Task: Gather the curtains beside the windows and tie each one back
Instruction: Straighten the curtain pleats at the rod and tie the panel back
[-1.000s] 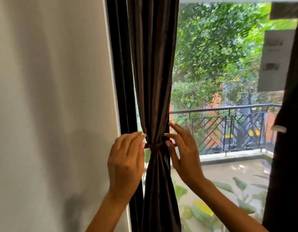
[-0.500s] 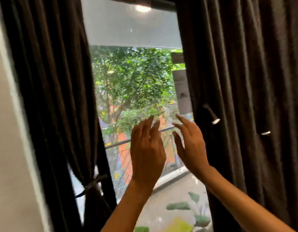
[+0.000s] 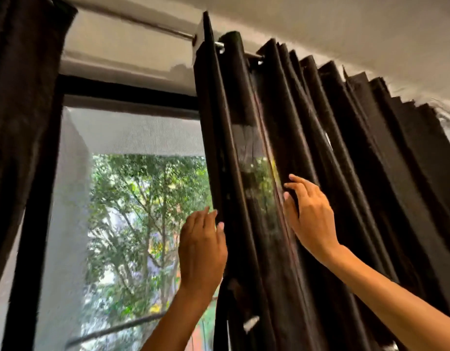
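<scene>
— Two hands are up at the window; where is each one?

— Left hand [image 3: 202,249] is raised with its fingers straight and close together, fingertips at the inner edge of the right curtain [image 3: 320,173]. It grips nothing.

— And the other?

— Right hand [image 3: 311,214] lies against the folds of that same curtain, fingers spread and slightly bent, thumb tucked toward a pleat. Whether it pinches the cloth I cannot tell; it looks loose.

— How does the curtain hang?

— Dark, in deep pleats from a rod [image 3: 153,24] under the ceiling, on the right side of the window [image 3: 132,198]. It hangs loose.

— Anything on the far side?

— Another dark curtain [image 3: 21,122] fills the left edge of the view, and green trees [image 3: 142,211] show through the glass.
</scene>
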